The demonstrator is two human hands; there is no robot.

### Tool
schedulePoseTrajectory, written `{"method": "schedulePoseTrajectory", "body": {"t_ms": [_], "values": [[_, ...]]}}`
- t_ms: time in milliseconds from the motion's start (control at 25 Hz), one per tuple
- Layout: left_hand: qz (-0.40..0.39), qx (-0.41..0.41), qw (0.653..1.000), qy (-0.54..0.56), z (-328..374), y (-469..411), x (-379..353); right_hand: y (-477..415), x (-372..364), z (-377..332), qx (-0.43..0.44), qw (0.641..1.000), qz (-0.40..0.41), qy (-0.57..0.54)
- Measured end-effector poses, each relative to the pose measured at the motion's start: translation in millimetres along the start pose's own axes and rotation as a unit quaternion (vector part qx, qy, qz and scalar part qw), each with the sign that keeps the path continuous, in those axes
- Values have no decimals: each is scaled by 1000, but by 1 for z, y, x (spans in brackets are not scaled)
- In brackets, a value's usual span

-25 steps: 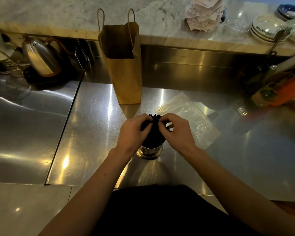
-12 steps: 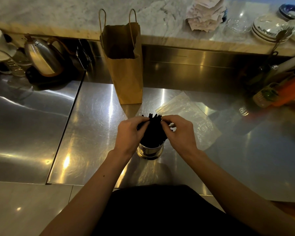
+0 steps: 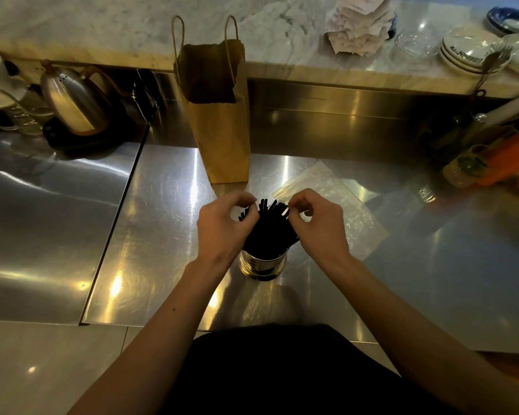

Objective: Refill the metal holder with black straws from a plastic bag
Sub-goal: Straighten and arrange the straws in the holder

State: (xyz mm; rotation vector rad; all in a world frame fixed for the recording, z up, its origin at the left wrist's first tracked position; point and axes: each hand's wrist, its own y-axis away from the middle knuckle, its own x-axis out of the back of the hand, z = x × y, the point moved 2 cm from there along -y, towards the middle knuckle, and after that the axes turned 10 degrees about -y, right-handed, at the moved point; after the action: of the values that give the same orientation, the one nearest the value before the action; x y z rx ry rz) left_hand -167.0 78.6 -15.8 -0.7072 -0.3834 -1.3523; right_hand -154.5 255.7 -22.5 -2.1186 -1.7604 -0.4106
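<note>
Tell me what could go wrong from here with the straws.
1. The left hand and right hand pinch the tips of the straws, which fan out above the holder; a sideways pull might tip it.
2. Splayed outer straws might slip over the rim onto the counter.

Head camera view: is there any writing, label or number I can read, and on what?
No text reads clearly.
Pale letters on the glass jar: too blurred to read.
Dark rim print on the stacked plates: too blurred.
Any print on the paper slips: too small.
</note>
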Motion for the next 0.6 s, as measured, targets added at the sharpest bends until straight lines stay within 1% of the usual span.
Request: {"method": "schedulePoseTrajectory", "body": {"t_ms": [240, 320, 400, 480, 600], "values": [[39, 36, 996, 69, 2, -13, 21, -6, 8, -4, -2, 999, -41, -20], [63, 51, 990, 111, 1, -17, 28, -6, 10, -5, -8, 998, -48, -42], [82, 89, 979, 162, -2, -20, 33, -7, 13, -6, -11, 997, -39, -61], [104, 126, 967, 197, -8, -18, 37, -7, 18, -9, 10, 997, -12, -79], [165, 133, 955, 205, -17, -12, 45, -9, 31, -16, 54, 988, 86, -112]]}}
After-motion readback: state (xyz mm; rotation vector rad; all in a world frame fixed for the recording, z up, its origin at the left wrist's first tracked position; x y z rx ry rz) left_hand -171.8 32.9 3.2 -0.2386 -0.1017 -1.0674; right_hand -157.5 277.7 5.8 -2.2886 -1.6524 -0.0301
